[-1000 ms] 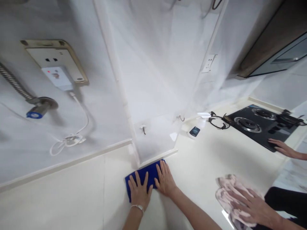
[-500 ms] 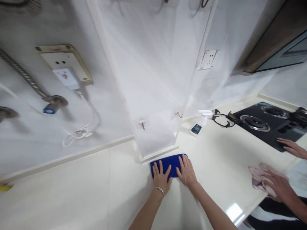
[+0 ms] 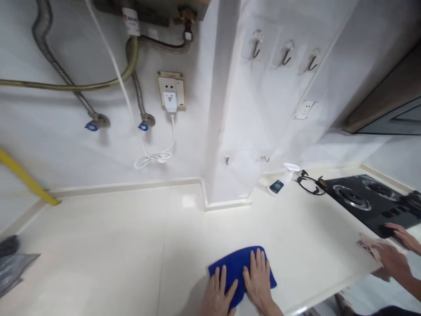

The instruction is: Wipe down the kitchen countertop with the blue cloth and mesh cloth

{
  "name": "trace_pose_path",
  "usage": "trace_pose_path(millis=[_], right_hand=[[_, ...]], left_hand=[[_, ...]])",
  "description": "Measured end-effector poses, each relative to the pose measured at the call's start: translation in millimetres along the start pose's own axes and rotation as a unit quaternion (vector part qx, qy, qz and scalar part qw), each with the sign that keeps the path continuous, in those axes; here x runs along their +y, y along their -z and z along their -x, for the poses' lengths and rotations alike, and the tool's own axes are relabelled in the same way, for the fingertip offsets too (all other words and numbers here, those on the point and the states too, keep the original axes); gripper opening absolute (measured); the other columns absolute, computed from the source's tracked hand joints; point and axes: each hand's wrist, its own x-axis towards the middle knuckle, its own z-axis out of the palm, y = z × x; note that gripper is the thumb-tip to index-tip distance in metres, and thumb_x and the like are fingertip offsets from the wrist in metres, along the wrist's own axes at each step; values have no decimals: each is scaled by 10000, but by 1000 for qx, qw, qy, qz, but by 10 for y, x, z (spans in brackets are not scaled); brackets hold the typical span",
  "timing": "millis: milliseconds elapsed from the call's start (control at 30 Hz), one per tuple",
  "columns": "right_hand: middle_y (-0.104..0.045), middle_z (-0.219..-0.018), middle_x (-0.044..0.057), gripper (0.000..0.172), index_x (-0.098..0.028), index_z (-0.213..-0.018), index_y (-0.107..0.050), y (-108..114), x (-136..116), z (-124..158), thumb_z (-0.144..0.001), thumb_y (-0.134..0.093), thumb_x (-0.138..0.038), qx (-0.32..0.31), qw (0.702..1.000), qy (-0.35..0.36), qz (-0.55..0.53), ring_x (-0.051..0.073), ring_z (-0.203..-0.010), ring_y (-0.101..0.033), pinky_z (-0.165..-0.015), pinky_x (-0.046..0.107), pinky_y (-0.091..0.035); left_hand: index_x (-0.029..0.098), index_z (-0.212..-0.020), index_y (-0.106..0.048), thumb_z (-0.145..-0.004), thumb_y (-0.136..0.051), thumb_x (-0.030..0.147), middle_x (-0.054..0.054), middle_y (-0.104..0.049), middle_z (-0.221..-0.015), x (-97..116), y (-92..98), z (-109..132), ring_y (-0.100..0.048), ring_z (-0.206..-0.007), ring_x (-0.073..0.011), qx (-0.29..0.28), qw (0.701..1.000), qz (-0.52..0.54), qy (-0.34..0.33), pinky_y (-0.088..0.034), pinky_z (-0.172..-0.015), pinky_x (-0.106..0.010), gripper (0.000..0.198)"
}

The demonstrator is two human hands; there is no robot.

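In the head view, the person's left hand [image 3: 217,293] lies palm down on a blue cloth [image 3: 238,262], its fingers spread and fairly straight, with the wrist end cut off by the lower edge. The right hand [image 3: 258,280] rests beside it on the same cloth, fingers extended and lying flat, closed around nothing. The cloth is spread on the pale worktop [image 3: 125,245], out in front of a white pillar [image 3: 237,131] and apart from its base.

Beyond the right hand, a white spray bottle [image 3: 284,179] stands close to the wall, with a black pan-support ring [image 3: 316,192] just beside it and a dark gas stove [image 3: 370,210] further right. At the right edge, a co-worker's hand [image 3: 393,259] is on a pale pink cloth [image 3: 366,245] near the worktop's front edge; whether its fingers grip the fabric cannot be told. The co-worker's other hand [image 3: 405,238] is at the stove's near edge. On the left, a yellow pipe [image 3: 28,177] slants down to the worktop, and a white plug [image 3: 170,102] sits in a wall socket [image 3: 180,93].
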Motion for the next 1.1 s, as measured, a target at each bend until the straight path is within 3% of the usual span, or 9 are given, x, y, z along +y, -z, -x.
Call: trace_pose_path(millis=[100,200,333,533,700,833,967,1033,1100], right_hand=[[-266,-1634,285,833,-30,-1611,-197,16,-335,-43,-988,-428,-533,-26,999,25,-12,478,-1518,-219,-1160,697,-278],[-449,-1561,222,636,-105,-1525,-440,162,-434,-172,-1016,-370,-480,-93,993,62,-39,397,-1478,-364,-1167,607,-339],[-608,-1396,202,560,-140,-1453,-527,422,-286,-395,-985,-382,-412,-143,989,-34,-28,357,-1305,-558,-1044,532,-473],[-749,-1060,160,426,-131,-1170,-687,649,-255,-758,-848,-634,-405,-265,948,-170,-38,317,-975,-708,-769,384,-546],[-730,-735,14,132,-212,-776,-678,959,-380,-978,-853,-592,-276,-245,957,-139,-75,181,-705,-678,-638,245,-469],[-717,-736,33,116,-220,-789,-659,1281,-759,-794,-860,-586,-274,-207,975,-76,-31,193,-684,-662,-614,253,-432],[-738,-798,16,243,-230,-975,-701,1430,-1225,-446,-969,-529,-401,-317,930,60,-173,171,-699,-688,-634,232,-500],[-759,-1072,65,362,-213,-1224,-670,1401,-1340,-303,-1015,-450,-412,-313,916,113,-226,194,-942,-720,-818,269,-566],[-601,-1440,127,491,-190,-1448,-540,1311,-1358,-175,-1014,-441,-398,-269,929,168,-192,277,-1319,-569,-1094,418,-487]], left_hand=[[455,-1524,-332,-807,-728,371,-150,-341,-1609,-49,110,304,-439,-1430,-434,-32,999,-14,13,-544,-1030,-610,823],[461,-1473,-433,-761,-706,176,-106,-367,-1606,-61,377,572,-450,-1436,-391,-47,995,-32,81,-561,-1017,-570,814],[422,-1411,-539,-815,-397,-12,-11,-463,-1572,-113,751,832,-491,-1427,-227,-19,994,-23,109,-552,-1054,-421,751],[381,-1359,-612,-886,-526,213,14,-521,-1542,-458,999,1013,-520,-1403,-182,50,998,28,6,-515,-1112,-340,509],[369,-1269,-685,-951,-483,369,51,-717,-1325,-1177,1061,1202,-677,-1205,-159,166,981,21,94,-563,-1041,-281,376],[311,-1275,-686,-959,-385,425,19,-738,-1295,-1781,1169,1522,-707,-1150,-193,194,959,24,207,-601,-993,-337,451],[215,-1275,-672,-948,-359,463,-84,-712,-1329,-2067,1221,1846,-681,-1198,-252,227,947,1,229,-565,-1062,-429,516],[173,-1293,-646,-952,-350,447,-133,-679,-1366,-2092,1202,1953,-630,-1278,-275,241,946,-6,215,-518,-1120,-464,527],[163,-1345,-598,-952,-354,427,-157,-628,-1428,-2072,1154,2022,-545,-1378,-303,250,942,-20,223,-477,-1157,-511,532]])
